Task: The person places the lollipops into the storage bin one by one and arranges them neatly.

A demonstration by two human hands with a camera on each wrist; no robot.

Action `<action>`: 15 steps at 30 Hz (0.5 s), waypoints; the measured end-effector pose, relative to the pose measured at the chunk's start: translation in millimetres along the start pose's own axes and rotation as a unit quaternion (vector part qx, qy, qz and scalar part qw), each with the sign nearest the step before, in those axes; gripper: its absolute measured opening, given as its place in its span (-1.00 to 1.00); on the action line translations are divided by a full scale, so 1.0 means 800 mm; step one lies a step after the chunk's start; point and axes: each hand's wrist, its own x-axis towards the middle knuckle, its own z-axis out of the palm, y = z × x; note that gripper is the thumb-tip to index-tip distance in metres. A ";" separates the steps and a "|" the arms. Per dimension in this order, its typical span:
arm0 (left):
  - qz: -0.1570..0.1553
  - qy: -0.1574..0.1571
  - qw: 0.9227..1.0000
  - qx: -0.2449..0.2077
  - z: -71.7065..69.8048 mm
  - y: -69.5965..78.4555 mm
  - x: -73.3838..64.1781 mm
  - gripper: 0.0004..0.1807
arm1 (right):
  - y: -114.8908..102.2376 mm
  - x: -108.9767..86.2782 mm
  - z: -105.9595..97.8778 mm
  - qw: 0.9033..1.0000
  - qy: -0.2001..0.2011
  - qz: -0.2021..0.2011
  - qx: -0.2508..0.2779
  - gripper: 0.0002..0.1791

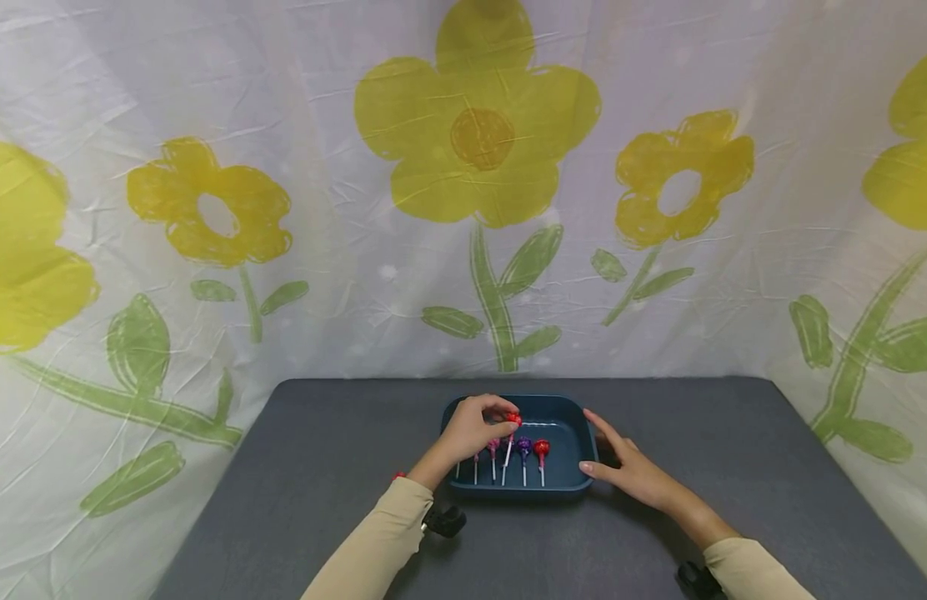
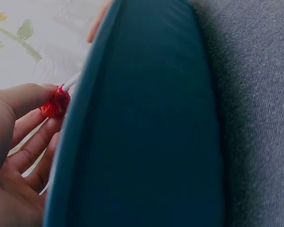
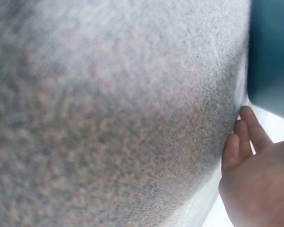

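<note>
A dark blue tray (image 1: 568, 483) stands on the table. Pinched at its wrapped head between thumb and fingers, a red lollipop (image 2: 53, 107) hangs from my left hand (image 1: 469, 430) over the tray, its white stick pointing down. Inside the tray, several lollipops lie in a row with sticks toward me, among them a purple lollipop (image 1: 524, 447), a pink lollipop (image 1: 493, 447) and another red lollipop (image 1: 542, 448) at the right end. The left hand and forearm partly cover the row's left end. Fingers spread, my right hand (image 1: 630, 472) rests against the tray's right side.
A dark grey table (image 1: 343, 433) lies under the tray. Behind it hangs a pale curtain (image 1: 343, 275) printed with yellow flowers. A small red thing (image 1: 398, 476) peeks out beside the left forearm, mostly hidden.
</note>
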 end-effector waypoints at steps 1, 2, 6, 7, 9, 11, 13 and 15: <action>0.000 0.000 1.000 0.001 0.001 0.000 0.000 -0.77 | 0.000 0.000 0.000 1.000 -0.001 -0.001 0.001 -0.08; 0.001 -0.001 1.000 -0.001 0.003 0.000 0.001 -0.77 | 0.000 0.000 0.000 1.000 -0.001 -0.002 0.002 -0.07; 0.001 -0.003 1.000 -0.002 0.008 -0.002 0.003 -0.77 | 0.000 0.001 0.000 1.000 -0.003 -0.001 0.006 -0.08; 0.001 -0.003 1.000 -0.001 0.010 -0.002 0.003 -0.78 | 0.000 0.001 -0.001 1.000 -0.003 0.000 0.006 -0.08; 0.000 -0.006 1.000 0.000 0.013 -0.003 0.004 -0.78 | 0.001 0.001 -0.001 1.000 -0.002 0.002 0.005 -0.08; -0.002 -0.008 1.000 0.000 0.016 -0.004 0.005 -0.78 | 0.001 0.002 0.000 1.000 -0.002 0.004 0.004 -0.08; -0.003 -0.012 1.000 0.002 0.018 -0.004 0.006 -0.78 | 0.000 0.002 0.000 1.000 -0.001 0.006 0.003 -0.08; -0.004 -0.015 1.000 0.004 0.021 -0.004 0.007 -0.77 | 0.000 0.003 0.000 1.000 -0.001 0.008 0.002 -0.08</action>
